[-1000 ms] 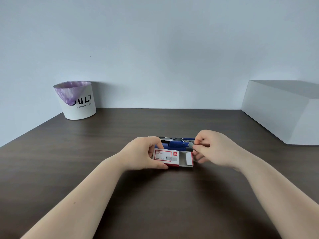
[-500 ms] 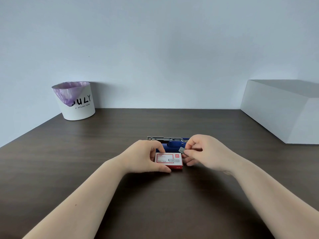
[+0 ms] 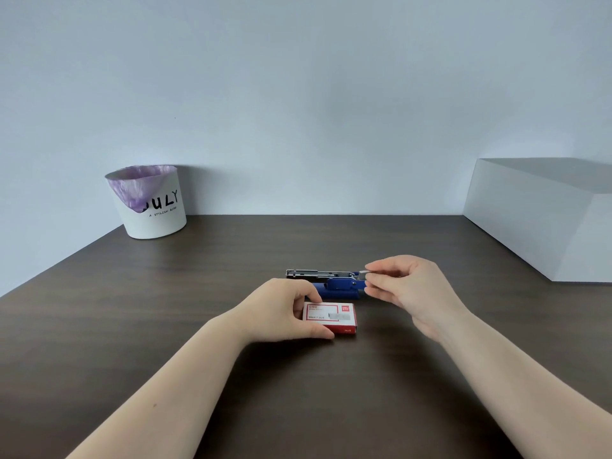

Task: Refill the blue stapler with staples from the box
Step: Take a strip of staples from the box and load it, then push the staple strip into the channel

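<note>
The blue stapler point(image 3: 339, 285) lies opened flat on the dark wooden table, its metal staple channel point(image 3: 314, 273) stretched to the left. In front of it sits the red and white staple box point(image 3: 331, 318), closed. My left hand point(image 3: 281, 311) grips the box's left end and holds it on the table. My right hand point(image 3: 409, 289) hovers at the stapler's right end, pinching a small strip of staples point(image 3: 365, 273) between thumb and fingers, just above the hinge.
A white bin point(image 3: 150, 202) with a purple liner stands at the table's back left by the wall. A large white box point(image 3: 543, 217) occupies the back right. The table's left edge runs diagonally toward me.
The box's tray has been slid shut. My right hand has lifted the staple strip from beside the box up and back to the stapler's right end.
</note>
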A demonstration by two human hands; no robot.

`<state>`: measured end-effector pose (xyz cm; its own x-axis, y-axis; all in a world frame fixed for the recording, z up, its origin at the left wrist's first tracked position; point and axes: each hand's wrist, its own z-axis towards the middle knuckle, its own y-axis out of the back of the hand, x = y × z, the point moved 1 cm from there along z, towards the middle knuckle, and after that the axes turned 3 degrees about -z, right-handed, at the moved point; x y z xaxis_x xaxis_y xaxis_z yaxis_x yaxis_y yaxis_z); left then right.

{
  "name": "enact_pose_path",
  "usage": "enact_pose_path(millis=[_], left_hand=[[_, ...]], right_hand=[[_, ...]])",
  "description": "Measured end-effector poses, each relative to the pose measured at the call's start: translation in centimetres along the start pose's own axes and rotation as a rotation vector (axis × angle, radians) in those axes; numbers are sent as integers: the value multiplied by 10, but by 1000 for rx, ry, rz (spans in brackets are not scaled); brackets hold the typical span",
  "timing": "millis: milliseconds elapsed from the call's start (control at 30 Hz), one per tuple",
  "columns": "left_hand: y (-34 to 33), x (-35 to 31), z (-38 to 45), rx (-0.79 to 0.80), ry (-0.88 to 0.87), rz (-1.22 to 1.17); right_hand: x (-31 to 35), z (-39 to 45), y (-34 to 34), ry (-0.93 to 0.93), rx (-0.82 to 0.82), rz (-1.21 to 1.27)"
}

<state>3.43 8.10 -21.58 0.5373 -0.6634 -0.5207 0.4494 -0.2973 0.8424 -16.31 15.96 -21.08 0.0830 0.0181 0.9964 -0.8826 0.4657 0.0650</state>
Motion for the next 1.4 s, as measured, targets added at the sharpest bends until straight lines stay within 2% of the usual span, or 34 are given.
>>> enact_pose_path(millis=[167,300,467,600,833,967,1133,1400], left_hand=[[2,-2,-2,9,4,23],[10,2,-6,-45,10,-30],[24,16,-5,-311,38,-203],[23,35,1,-421,109,-117],[14,53,8,-243,170,-53],[12,50,9,-177,120,-12],[11,52,12,-172,138,7],[11,57,14,-163,168,-6]], right_hand=[[4,-1,-1,54,-49,72],[14,1,0,153,-110,-221],[25,14,-23,274,133,-526],[26,26,-43,312,251,-665],[21,36,-51,311,283,-742],[17,37,-51,315,266,-723],[16,38,-53,296,258,-643],[17,40,-56,311,268,-718]])
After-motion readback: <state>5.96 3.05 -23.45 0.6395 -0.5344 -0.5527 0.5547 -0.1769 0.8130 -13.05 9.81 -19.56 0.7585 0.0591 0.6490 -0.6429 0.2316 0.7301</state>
